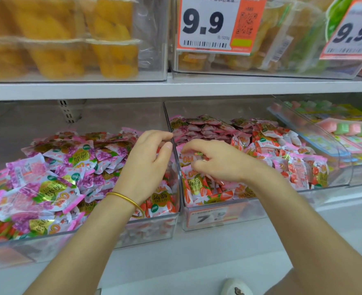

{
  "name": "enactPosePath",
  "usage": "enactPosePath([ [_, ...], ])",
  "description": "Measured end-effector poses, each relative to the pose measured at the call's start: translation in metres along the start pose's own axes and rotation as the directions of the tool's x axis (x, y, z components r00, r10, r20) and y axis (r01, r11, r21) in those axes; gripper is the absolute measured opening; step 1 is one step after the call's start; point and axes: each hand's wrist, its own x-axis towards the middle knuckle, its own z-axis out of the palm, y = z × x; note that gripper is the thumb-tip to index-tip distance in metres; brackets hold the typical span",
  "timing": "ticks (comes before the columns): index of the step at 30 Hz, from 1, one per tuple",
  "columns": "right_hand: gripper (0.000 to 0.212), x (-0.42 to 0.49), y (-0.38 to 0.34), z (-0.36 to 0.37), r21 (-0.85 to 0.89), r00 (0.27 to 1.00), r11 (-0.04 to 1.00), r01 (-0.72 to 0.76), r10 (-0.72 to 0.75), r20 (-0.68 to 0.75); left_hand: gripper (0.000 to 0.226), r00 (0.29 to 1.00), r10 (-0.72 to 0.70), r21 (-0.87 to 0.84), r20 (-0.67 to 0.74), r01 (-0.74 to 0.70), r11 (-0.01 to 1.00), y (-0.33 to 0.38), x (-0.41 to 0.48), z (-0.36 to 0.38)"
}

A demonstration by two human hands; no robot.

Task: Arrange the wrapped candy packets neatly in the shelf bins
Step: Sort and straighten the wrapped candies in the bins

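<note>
Candy packets (267, 145), red strawberry ones, lie heaped under the right hand (218, 165) in the right bin (258, 209). Its fingers are curled down into the pile with the index finger reaching left onto a packet. Whether they actually pinch one, I cannot tell, as the knuckles hide it. Just across the clear wall between the bins, the left hand (148, 165) hovers over the right end of the left bin (27, 252). Its fingers are loosely curled and its thumb is near the wall, with nothing visible in its grasp. A gold bangle (124, 199) sits on that wrist.

Purple grape packets (48, 184) fill most of the left bin in a loose jumble. A few strawberry packets (158, 201) are tucked into its front right corner. At the back of the right bin, pink packets (205, 128) lie in flatter, overlapping rows.

Further right, a third bin (324, 150) holds pink and green sweets (346, 128). Up on the shelf board (112, 88) stand tubs of yellow dried fruit (54, 39) and a 9.9 price card (210, 24).
</note>
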Motion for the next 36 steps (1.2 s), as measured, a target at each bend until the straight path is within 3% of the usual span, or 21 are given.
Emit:
enactPosePath([
  [4, 0.015, 0.0, 0.001, 0.003, 0.023, 0.999, 0.999, -0.028, 0.028, -0.018, 0.027, 1.0, 0.007, 0.01, -0.018, -0.006, 1.0, -0.001, -0.001, -0.002],
  [8, 0.041, 0.0, -0.001, 0.008, 0.029, 0.998, 0.998, -0.049, 0.049, -0.024, 0.026, 1.0, 0.013, 0.012, -0.023, -0.013, 1.0, -0.002, -0.004, -0.003],
  [12, 0.083, -0.004, -0.009, 0.006, 0.048, 0.995, 0.994, -0.097, 0.098, -0.031, 0.025, 0.999, 0.01, 0.011, -0.042, -0.01, 1.0, -0.002, -0.003, -0.006],
  [16, 0.05, -0.001, -0.014, 0.007, -0.17, 0.986, 0.971, -0.168, 0.167, -0.024, 0.024, 0.999, 0.01, 0.011, -0.042, -0.01, 1.0, -0.001, -0.005, -0.006],
  [20, 0.026, 0.0, -0.018, 0.008, -0.161, 0.986, 0.974, -0.156, 0.144, -0.084, 0.025, 0.999, -0.013, -0.002, -0.051, 0.013, 1.0, -0.002, -0.005, -0.01],
  [22, 0.026, 0.0, -0.017, 0.006, -0.095, 0.982, 0.983, -0.16, 0.148, -0.117, 0.025, 0.998, -0.018, -0.001, -0.054, 0.018, 1.0, -0.001, -0.005, -0.012],
  [28, 0.03, -0.001, -0.003, -0.001, 0.33, 0.939, 0.94, -0.085, 0.186, -0.289, 0.025, 0.999, -0.02, -0.019, -0.042, 0.019, 1.0, 0.0, -0.006, -0.014],
  [33, 0.015, -0.002, 0.008, -0.004, 0.647, 0.824, 0.752, 0.125, 0.284, -0.49, 0.025, 0.999, -0.018, -0.034, -0.044, 0.016, 0.999, 0.002, -0.006, -0.012],
  [36, 0.021, -0.005, 0.005, -0.005, 0.698, 0.809, 0.68, 0.224, 0.27, -0.522, 0.025, 0.999, -0.029, -0.059, -0.042, 0.026, 0.998, 0.003, -0.007, -0.012],
])
